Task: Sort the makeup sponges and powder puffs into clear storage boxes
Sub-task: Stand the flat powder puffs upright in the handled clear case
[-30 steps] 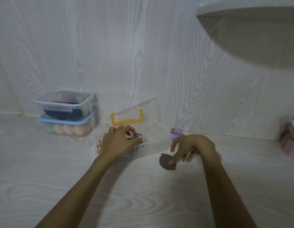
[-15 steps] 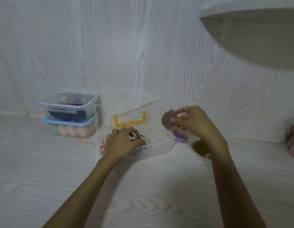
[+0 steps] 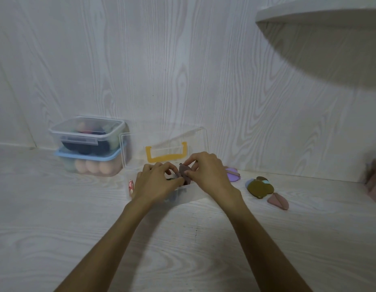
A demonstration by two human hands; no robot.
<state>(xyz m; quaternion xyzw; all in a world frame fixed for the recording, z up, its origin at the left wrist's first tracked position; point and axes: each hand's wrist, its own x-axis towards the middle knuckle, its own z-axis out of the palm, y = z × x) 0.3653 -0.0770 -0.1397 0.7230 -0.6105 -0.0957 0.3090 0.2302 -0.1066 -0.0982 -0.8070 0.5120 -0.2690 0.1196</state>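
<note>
2 bare forearms, no sleeves, left hand [image 3: 156, 182], right hand [image 3: 210, 175]

Both bare forearms reached forward and converged. The left hand [image 3: 156, 182] curled palm-down, fingertips pinched. The right hand [image 3: 206, 172] arched beside it, thumb and fingers closed together, nearly touching.

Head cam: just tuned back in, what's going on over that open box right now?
Both hands are over the open clear box. The right hand pinches a dark brown powder puff on edge above it, and the left hand steadies from the other side. Three more puffs, purple, olive and pink, lie to the right. Two closed boxes sit stacked at left.
</note>
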